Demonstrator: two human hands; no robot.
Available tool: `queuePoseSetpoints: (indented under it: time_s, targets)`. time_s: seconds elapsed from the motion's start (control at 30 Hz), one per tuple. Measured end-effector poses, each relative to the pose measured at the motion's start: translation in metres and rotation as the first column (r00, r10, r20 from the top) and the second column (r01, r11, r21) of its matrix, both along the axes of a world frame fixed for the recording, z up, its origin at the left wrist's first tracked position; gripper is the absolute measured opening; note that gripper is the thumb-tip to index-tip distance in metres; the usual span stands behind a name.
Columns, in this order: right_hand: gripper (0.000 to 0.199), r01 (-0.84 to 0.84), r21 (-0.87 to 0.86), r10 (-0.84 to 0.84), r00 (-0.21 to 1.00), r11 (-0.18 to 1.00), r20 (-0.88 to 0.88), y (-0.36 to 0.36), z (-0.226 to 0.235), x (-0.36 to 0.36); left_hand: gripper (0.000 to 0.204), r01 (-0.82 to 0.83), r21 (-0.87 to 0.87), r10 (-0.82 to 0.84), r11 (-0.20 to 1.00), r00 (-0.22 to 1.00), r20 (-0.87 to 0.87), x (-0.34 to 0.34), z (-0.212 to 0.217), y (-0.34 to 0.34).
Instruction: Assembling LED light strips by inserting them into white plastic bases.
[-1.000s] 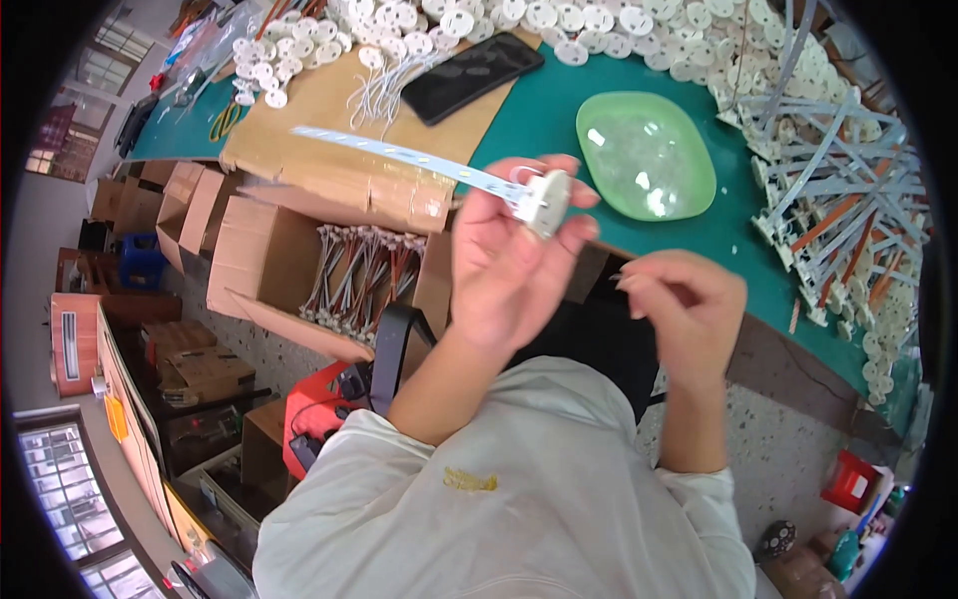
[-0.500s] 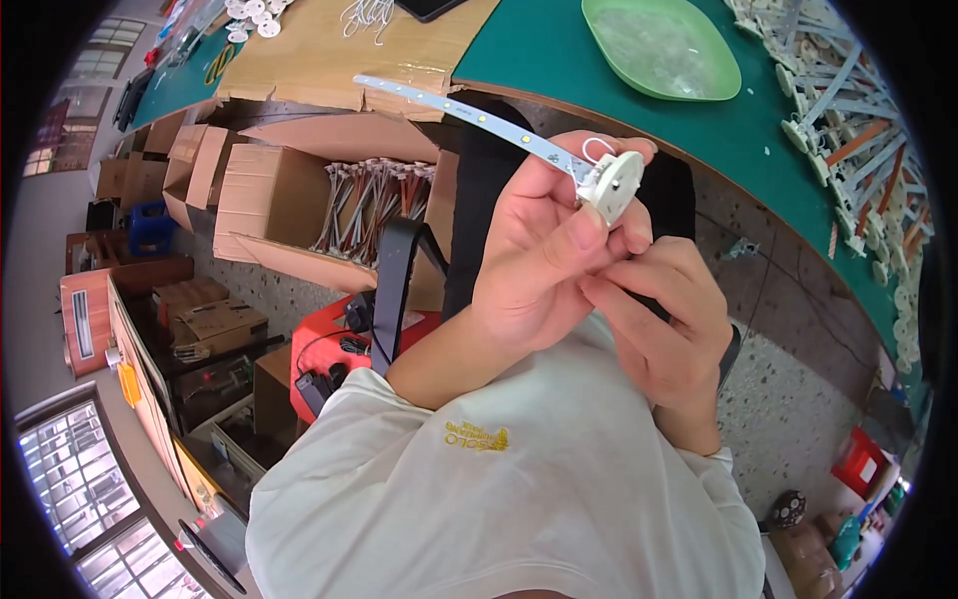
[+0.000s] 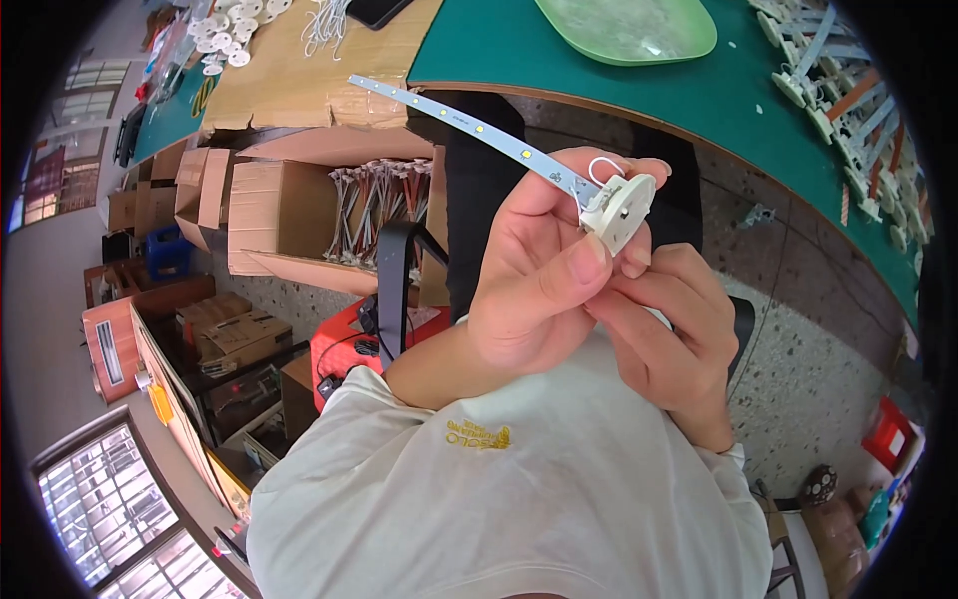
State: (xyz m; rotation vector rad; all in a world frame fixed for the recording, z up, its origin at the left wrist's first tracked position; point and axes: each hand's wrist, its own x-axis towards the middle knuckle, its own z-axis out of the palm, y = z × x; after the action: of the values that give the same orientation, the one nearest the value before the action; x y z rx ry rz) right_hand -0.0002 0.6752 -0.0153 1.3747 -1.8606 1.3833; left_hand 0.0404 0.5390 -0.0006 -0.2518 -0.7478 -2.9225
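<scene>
Left grip (image 3: 531, 278) holding disc (image 3: 621, 218), LED strip (image 3: 464, 122)

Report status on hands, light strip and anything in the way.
Left hand pinching light strip by its white disc. Right hand close beside, its grip unclear. Nothing seen blocking either.

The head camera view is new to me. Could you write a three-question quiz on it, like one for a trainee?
1. Open question: which hand holds the slim pale-blue strip with small yellow squares that ends at a round white cap?

2. True or false: the shallow light-green dish stands on the teal-green tabletop.

3. Multiple choice: what does the open brown cardboard box below the table edge hold?
A) yellow-handled scissors
B) many slim grey and orange-brown strips
C) folded shirts

Key:
1. The left hand.
2. True.
3. B.
</scene>
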Motion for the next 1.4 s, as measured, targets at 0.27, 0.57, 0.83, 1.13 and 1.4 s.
queuePoseSetpoints:
  time_s: [0.27,0.57,0.83,1.13,1.4]
  targets:
    - [0.026,0.059,-0.062,-0.041,0.963,0.996,0.266,0.020,0.023,-0.002,0.061,0.023,0.082,-0.014,0.996,0.993,-0.113,-0.002,-0.019,0.007]
    - [0.026,0.133,-0.122,-0.099,0.963,0.984,0.252,0.013,0.017,-0.010,0.061,-0.074,-0.083,0.068,0.994,0.996,-0.062,-0.002,-0.031,0.003]
    - [0.026,0.115,-0.125,-0.069,0.944,0.985,0.323,0.011,0.019,-0.012,0.057,-0.073,-0.152,0.066,0.986,0.997,-0.050,-0.006,-0.040,0.003]
    - [0.024,0.150,-0.117,-0.103,0.936,0.982,0.336,0.010,0.013,-0.013,0.059,-0.069,-0.093,0.059,0.993,0.993,-0.101,-0.011,-0.043,0.005]
    - [0.030,0.225,-0.047,-0.222,0.973,0.973,0.059,0.009,0.012,-0.011,0.061,-0.192,-0.386,0.124,0.902,0.973,-0.195,-0.010,-0.042,-0.006]
